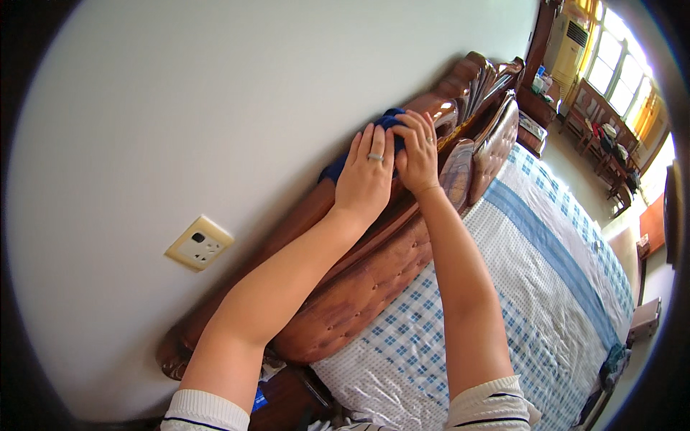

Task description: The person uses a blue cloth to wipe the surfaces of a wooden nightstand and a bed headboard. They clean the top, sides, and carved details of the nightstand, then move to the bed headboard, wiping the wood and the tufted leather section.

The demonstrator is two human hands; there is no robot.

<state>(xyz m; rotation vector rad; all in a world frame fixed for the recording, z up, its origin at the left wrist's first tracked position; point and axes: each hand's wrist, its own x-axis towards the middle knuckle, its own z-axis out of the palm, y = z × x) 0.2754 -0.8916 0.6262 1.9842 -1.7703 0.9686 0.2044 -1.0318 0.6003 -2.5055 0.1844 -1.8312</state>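
Both arms reach forward to the top of a carved wooden headboard (302, 215) that stands against the wall. My left hand (366, 169), with a ring on one finger, lies on a dark blue cloth (335, 168) on the headboard's top rail. Close beside it, my right hand (418, 151) rests on the same cloth, its fingers bent over the cloth near the carved middle. Parts of the cloth show to the left of and above the hands; the rest is hidden under them. The palms are out of sight.
Below the headboard's brown tufted padding (372, 288) lies a bed with a blue-and-white checked sheet (409, 328). A wall socket (199, 243) is at left. A dark nightstand (294, 396) stands at the bottom. Far right are a wooden bench (593, 110) and windows.
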